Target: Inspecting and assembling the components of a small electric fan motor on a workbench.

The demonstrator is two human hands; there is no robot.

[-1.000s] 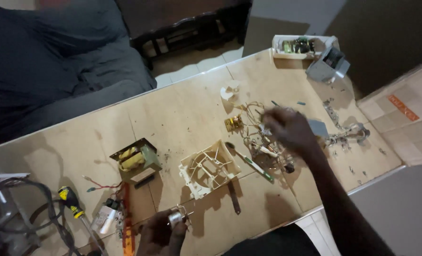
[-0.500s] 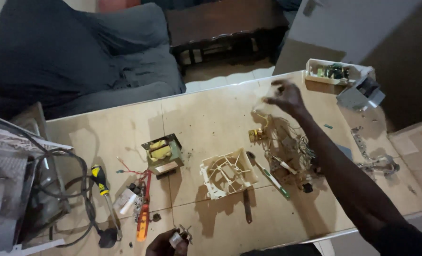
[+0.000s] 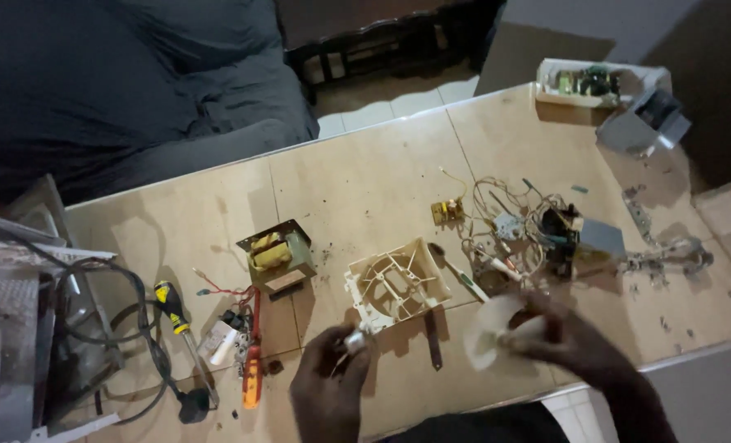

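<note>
A: Nearest, the left hand [image 3: 326, 385] pinches a small metal part [image 3: 355, 339] at its fingertips.

B: Best kept steady. And the right hand [image 3: 566, 336]?

A: Fingers closed on a white fan [image 3: 490, 330], blurred, just right of the cream frame [image 3: 396, 284], before the wires [image 3: 520, 226].

Blurred white fan blade [image 3: 490, 328] beside small metal motor [image 3: 354, 339]
</note>
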